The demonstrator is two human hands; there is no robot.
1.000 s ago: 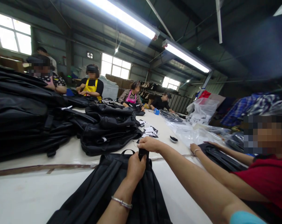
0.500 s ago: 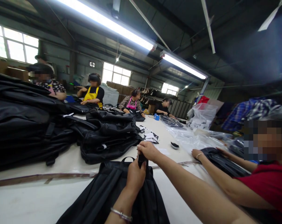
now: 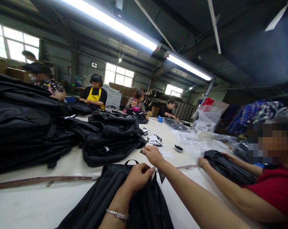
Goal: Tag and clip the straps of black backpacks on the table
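Workshop hall, dark ceiling with long tube lights (image 3: 110, 24); pale table (image 3: 27, 203) fills the foreground. Landmark: black backpack (image 3: 98, 197), lying on the table directly under the person's arms, loop handle (image 3: 131, 160) at its far end. Left arm, silver bangle (image 3: 117, 214) at the wrist, reaches forward above the backpack; left hand (image 3: 139, 176) is over its far end, just right of the handle, back of hand up, fingers curled toward the thumb. White slip (image 3: 153, 176) shows right below the thumb tip; whether it is pinched cannot be told. Right arm extends diagonally from the right of the backpack; right hand (image 3: 153, 155) is just beyond the far end, fingertips pinched together on a small dark piece (image 3: 141, 151), too small to identify. Beyond the backpack: loose tags (image 3: 153, 138); farther right, a small dish (image 3: 178, 149) with dark contents. Beyond and left of it: heaped black bags (image 3: 112, 136). Right of it: a co-worker in a red sleeve (image 3: 272, 194), both hands on another black bag (image 3: 229, 168).
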